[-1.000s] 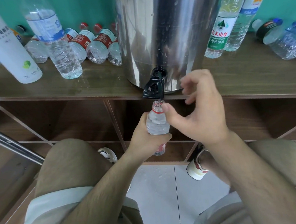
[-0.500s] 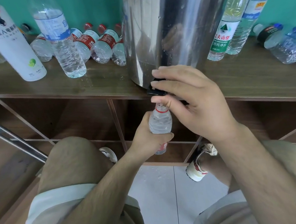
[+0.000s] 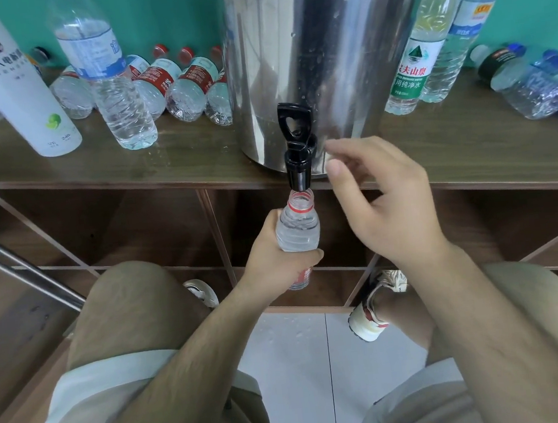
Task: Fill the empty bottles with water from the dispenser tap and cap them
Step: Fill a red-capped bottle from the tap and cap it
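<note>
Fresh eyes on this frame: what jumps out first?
The big steel dispenser on the wooden shelf, its black tap with the lever standing upright. Right under the spout, the left hand holds a small uncapped bottle; the right hand hangs open beside the tap, touching nothing. Other bottles crowd the shelf on both sides.

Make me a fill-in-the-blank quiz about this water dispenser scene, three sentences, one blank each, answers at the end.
1. The left hand holds the small bottle with its open mouth right below the black ____.
2. The right hand is open and holds ____.
3. The ring on the small bottle's neck is ____ in colour.

Missing words: tap; nothing; red
</note>
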{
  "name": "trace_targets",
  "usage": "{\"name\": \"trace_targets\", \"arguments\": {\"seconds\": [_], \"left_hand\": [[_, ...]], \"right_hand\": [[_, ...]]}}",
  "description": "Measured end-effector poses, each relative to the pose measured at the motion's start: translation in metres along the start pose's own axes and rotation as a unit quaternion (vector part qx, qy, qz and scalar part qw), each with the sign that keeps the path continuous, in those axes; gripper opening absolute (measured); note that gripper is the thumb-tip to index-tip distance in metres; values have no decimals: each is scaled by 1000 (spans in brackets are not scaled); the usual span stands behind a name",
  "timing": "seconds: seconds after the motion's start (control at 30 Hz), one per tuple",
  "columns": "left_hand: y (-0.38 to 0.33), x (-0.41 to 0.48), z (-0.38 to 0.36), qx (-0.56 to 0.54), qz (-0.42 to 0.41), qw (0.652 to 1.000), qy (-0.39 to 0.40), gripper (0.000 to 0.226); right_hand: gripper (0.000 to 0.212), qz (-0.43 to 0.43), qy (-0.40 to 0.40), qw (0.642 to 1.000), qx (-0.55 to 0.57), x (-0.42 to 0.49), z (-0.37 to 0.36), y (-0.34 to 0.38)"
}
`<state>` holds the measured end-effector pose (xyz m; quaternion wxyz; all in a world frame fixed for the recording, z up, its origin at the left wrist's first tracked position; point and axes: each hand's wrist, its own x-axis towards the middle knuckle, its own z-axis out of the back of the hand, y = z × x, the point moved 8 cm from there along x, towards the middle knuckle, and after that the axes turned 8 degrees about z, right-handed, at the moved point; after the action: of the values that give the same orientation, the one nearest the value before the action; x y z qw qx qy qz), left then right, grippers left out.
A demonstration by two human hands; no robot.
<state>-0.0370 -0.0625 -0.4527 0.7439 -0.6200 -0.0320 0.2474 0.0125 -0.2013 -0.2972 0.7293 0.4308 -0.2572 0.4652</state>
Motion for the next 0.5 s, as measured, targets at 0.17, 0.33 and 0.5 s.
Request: {"name": "trace_targets", "arguments": {"seconds": [0.17,0.33,0.5], "left_hand": [[2,2,-1,18,-14,1000,-2,59],[6,4,-1,24,-16,1000,-4,61],[9,6,-4,39,-15,999,-1,62]], "right_hand": [[30,-167,18,974,-153,-16,24,-62],[61,-297,75,936,-174,-21,25,-102],[50,-304,99,934,-160,-23,19,-112]]}}
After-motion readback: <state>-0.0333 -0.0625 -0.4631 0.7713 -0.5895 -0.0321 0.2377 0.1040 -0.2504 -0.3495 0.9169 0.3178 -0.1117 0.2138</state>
